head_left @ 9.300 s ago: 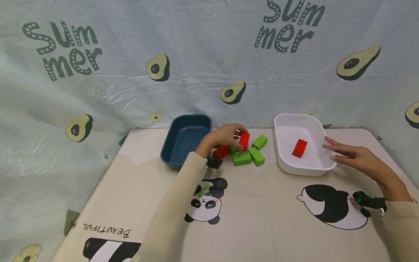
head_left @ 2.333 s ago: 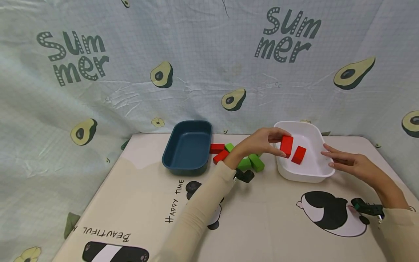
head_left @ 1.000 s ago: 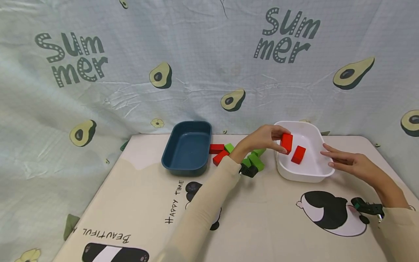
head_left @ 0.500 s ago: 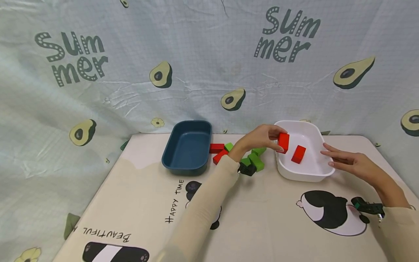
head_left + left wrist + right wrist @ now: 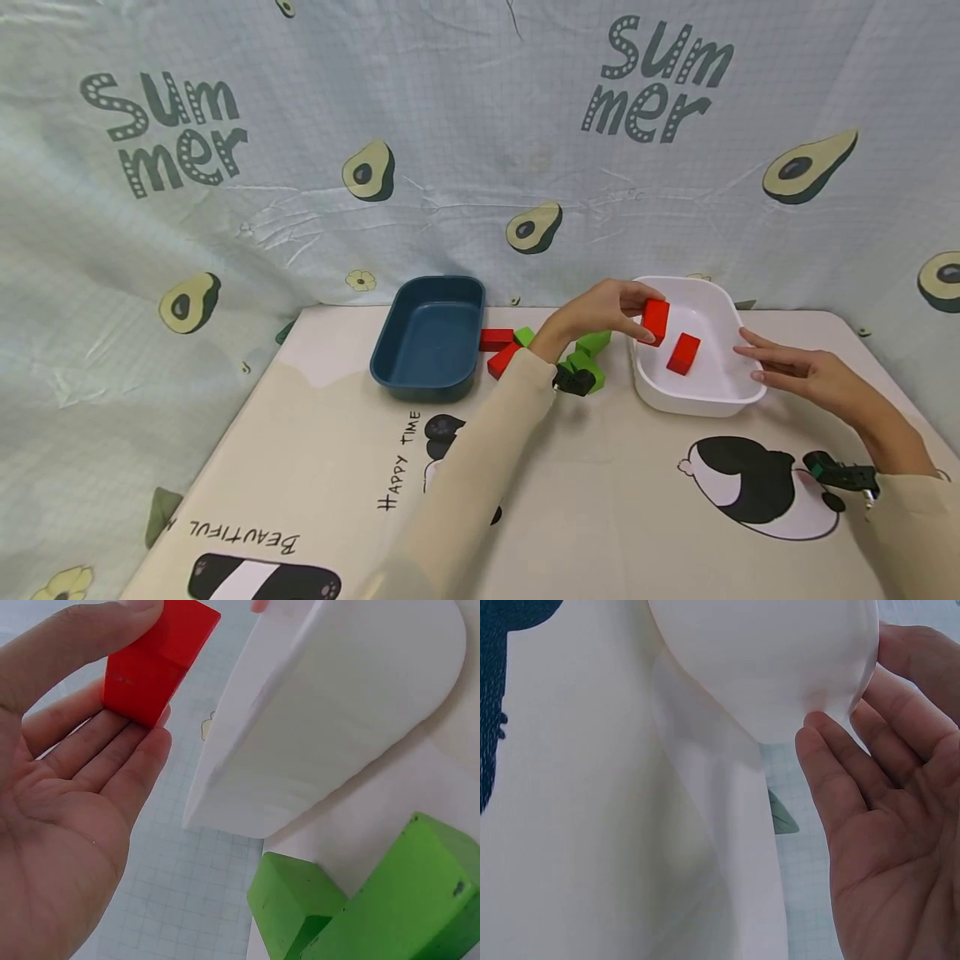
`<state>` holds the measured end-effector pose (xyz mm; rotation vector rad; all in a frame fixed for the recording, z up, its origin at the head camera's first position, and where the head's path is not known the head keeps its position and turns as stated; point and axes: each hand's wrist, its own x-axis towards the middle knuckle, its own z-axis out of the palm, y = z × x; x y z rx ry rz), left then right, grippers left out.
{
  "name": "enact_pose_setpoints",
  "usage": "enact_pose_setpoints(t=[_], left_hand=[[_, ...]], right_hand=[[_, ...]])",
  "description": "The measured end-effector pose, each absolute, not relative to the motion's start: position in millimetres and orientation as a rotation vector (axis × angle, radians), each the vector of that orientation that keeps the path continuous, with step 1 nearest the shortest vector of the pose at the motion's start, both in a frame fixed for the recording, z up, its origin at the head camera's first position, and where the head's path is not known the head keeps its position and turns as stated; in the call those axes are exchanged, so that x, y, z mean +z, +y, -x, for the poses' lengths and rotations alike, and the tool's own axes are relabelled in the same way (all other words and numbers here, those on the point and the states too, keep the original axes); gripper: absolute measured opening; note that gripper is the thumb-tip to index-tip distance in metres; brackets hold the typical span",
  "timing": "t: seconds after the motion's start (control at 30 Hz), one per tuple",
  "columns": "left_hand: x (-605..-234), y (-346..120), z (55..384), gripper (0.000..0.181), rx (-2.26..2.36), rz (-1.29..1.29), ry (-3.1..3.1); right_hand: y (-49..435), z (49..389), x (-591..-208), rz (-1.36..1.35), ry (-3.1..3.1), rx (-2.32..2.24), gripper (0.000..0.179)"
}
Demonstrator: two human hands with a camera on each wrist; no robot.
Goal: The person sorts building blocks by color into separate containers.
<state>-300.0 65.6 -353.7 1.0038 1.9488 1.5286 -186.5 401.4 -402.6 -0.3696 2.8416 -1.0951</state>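
My left hand [image 5: 603,310] pinches a red block [image 5: 655,322] between thumb and fingers, up over the left rim of a white plastic tub [image 5: 693,406]. In the left wrist view the same red block [image 5: 154,664] is held at the fingertips, apart from the tub's wall [image 5: 300,727]. A second red block [image 5: 683,354] lies on the tub's floor. On the tub's right side, my right hand [image 5: 821,375] touches the wall with extended fingers; the right wrist view shows its fingertips [image 5: 819,724] against the outer wall.
A dark blue tub [image 5: 427,393] stands to the left with nothing seen inside. Between the tubs lie red blocks [image 5: 497,340] and several green blocks [image 5: 592,343], partly hidden by the left wrist and its camera [image 5: 574,381]. A printed cloth hangs behind the table.
My left hand has carried the red block from the pile rightward to the white tub. Over the last second it hovers there with only slight shifts. The right hand stays put.
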Motion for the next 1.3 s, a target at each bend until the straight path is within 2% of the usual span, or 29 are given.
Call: enact_pose_setpoints(t=[0.77, 1.3], left_hand=[[-338, 82, 310, 0.058, 1.273, -0.916, 2.215], [-346, 99, 319, 0.052, 1.103, -0.878, 2.253]], right_hand=[[401, 187, -402, 0.368, 2.851, -1.068, 0.047], [400, 187, -403, 0.306, 2.807, -1.065, 0.053]])
